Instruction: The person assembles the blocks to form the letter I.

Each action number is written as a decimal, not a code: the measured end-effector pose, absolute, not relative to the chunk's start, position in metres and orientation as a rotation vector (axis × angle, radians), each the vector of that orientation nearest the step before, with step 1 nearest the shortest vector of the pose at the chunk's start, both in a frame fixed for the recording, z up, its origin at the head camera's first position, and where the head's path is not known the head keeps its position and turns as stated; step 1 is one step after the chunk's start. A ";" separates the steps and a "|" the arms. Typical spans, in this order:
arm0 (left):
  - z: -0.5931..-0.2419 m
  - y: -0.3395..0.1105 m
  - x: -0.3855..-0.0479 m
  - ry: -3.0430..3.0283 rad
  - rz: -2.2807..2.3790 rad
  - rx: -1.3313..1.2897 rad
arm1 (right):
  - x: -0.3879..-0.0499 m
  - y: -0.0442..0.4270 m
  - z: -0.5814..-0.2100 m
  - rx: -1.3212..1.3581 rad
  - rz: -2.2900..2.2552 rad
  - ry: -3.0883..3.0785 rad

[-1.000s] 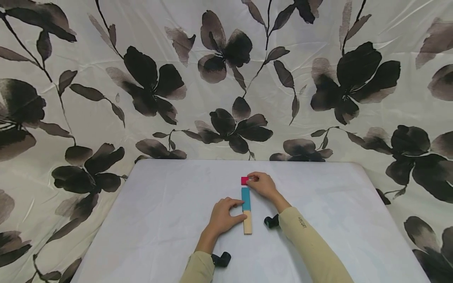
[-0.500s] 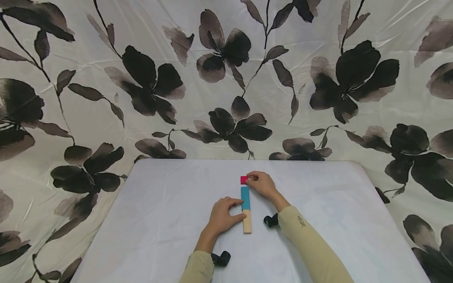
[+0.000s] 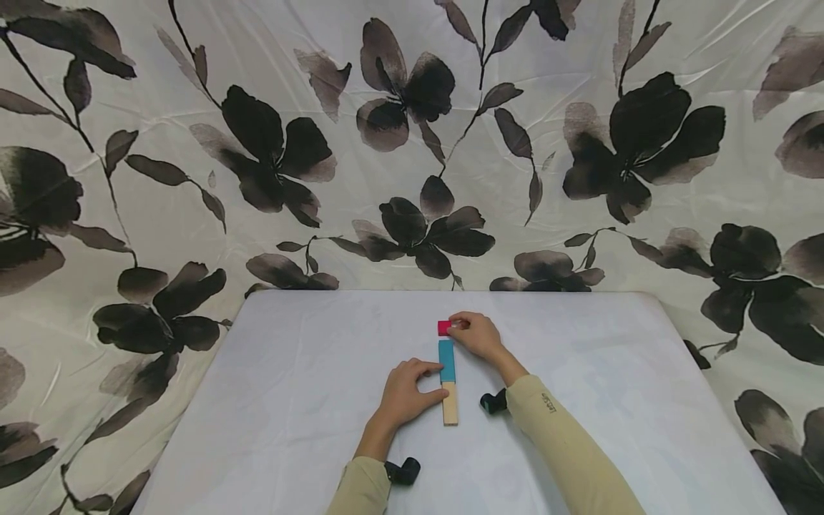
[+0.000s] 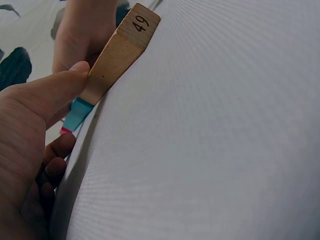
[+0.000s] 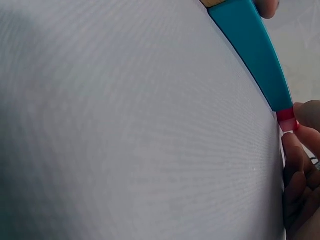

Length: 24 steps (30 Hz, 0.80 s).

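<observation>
A row of blocks runs away from the person: a plain wooden block (image 3: 450, 405) nearest, a blue block (image 3: 447, 360) against its far end, and a small red block (image 3: 444, 328) beyond, with a narrow gap before it. My left hand (image 3: 404, 392) is left of the row; its thumb touches the wooden block and its index fingertip is at the blue block's side. My right hand (image 3: 476, 335) pinches the red block at the far end; in the right wrist view, thumb and finger (image 5: 310, 114) sit at its edges. Engraved digits show on the wooden block's near end (image 4: 140, 24).
The blocks lie on a table under a white cloth (image 3: 290, 400). A floral curtain (image 3: 515, 179) hangs behind its far edge. Black wrist devices stick out beside the left sleeve (image 3: 403, 472) and the right sleeve (image 3: 493, 402).
</observation>
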<state>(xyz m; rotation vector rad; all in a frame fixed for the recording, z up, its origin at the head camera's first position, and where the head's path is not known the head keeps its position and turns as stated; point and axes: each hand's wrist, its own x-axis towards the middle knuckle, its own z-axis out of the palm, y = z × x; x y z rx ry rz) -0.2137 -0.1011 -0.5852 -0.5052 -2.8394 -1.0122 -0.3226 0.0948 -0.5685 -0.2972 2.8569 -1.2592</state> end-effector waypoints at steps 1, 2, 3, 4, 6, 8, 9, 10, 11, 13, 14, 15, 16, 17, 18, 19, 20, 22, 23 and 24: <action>-0.586 -0.101 -0.214 -2.843 -1.013 -0.503 | -0.322 0.095 -0.569 -0.294 -1.253 2.857; -0.586 -0.101 -0.213 -2.848 -1.011 -0.500 | -0.322 0.095 -0.568 -0.293 -1.246 2.858; -0.586 -0.101 -0.213 -2.853 -1.010 -0.498 | -0.322 0.095 -0.569 -0.293 -1.242 2.859; -0.586 -0.101 -0.213 -2.858 -1.011 -0.493 | -0.322 0.095 -0.568 -0.292 -1.242 2.857; -0.587 -0.100 -0.213 -2.860 -1.013 -0.490 | -0.321 0.095 -0.568 -0.294 -1.252 2.853; -0.587 -0.101 -0.214 -2.858 -1.014 -0.488 | -0.321 0.095 -0.567 -0.299 -1.266 2.845; -0.587 -0.101 -0.214 -2.858 -1.014 -0.487 | -0.322 0.095 -0.567 -0.301 -1.277 2.838; -0.587 -0.101 -0.214 -2.857 -1.016 -0.486 | -0.322 0.095 -0.567 -0.294 -1.283 2.833; -0.587 -0.101 -0.214 -2.856 -1.017 -0.487 | -0.322 0.096 -0.567 -0.287 -1.293 2.827; -0.586 -0.100 -0.214 -2.850 -1.014 -0.492 | -0.323 0.096 -0.569 -0.263 -1.314 2.815; -0.585 -0.100 -0.214 -2.847 -1.014 -0.496 | -0.323 0.097 -0.570 -0.254 -1.335 2.807; -0.585 -0.100 -0.214 -2.847 -1.012 -0.498 | -0.324 0.098 -0.571 -0.247 -1.357 2.800; -0.585 -0.100 -0.214 -2.843 -1.012 -0.501 | -0.324 0.099 -0.572 -0.241 -1.380 2.794; -0.584 -0.100 -0.214 -2.840 -1.014 -0.505 | -0.324 0.100 -0.573 -0.246 -1.406 2.787; -0.584 -0.100 -0.213 -2.837 -1.017 -0.507 | -0.324 0.101 -0.573 -0.257 -1.433 2.782; -0.583 -0.100 -0.213 -2.835 -1.018 -0.511 | -0.324 0.102 -0.572 -0.272 -1.460 2.776; -0.583 -0.100 -0.213 -2.838 -1.020 -0.511 | -0.323 0.103 -0.570 -0.287 -1.489 2.768; -0.583 -0.101 -0.213 -2.846 -1.021 -0.507 | -0.322 0.105 -0.567 -0.305 -1.520 2.754; -0.583 -0.101 -0.213 -2.853 -1.019 -0.503 | -0.321 0.106 -0.565 -0.317 -1.533 2.745; -0.583 -0.101 -0.213 -2.858 -1.018 -0.499 | -0.320 0.107 -0.562 -0.328 -1.542 2.735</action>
